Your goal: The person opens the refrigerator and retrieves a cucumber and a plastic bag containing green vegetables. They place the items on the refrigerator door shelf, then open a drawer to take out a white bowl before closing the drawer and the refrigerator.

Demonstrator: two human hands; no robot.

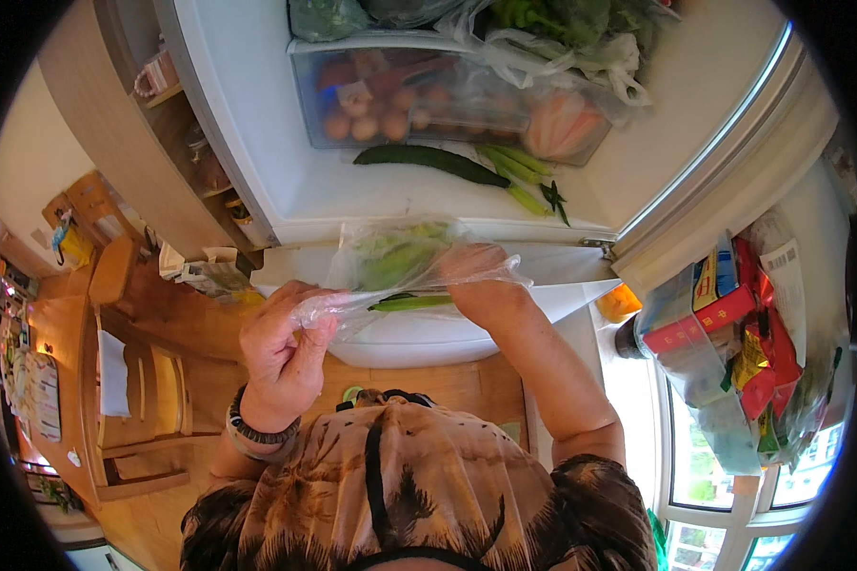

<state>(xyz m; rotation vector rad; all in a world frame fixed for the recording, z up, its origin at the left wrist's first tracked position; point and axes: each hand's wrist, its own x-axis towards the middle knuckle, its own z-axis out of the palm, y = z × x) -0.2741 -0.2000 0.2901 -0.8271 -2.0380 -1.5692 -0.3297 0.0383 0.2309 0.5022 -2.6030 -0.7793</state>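
A clear plastic bag point(371, 307) is spread between my two hands in front of the open refrigerator. My left hand point(286, 350) pinches its rim between thumb and fingers. My right hand point(475, 275) reaches into the bag, its fingers hidden by plastic and glare. Pale green vegetables point(396, 250) fill the bag's far side. A slender green pod point(418, 303) shows nearer to me; I cannot tell whether it is inside the bag. Beyond, a long dark green cucumber point(432, 163) lies on the white refrigerator floor, beside several light green pods point(518, 168) and a small dark green stem point(557, 200).
A translucent drawer point(314, 100) holding eggs and a striped package stands behind the cucumber. Bagged leafy greens point(550, 21) sit above it and overhang. The refrigerator door point(814, 235) is swung out at right, its shelves loaded with packets. A wooden chair point(143, 400) stands at left.
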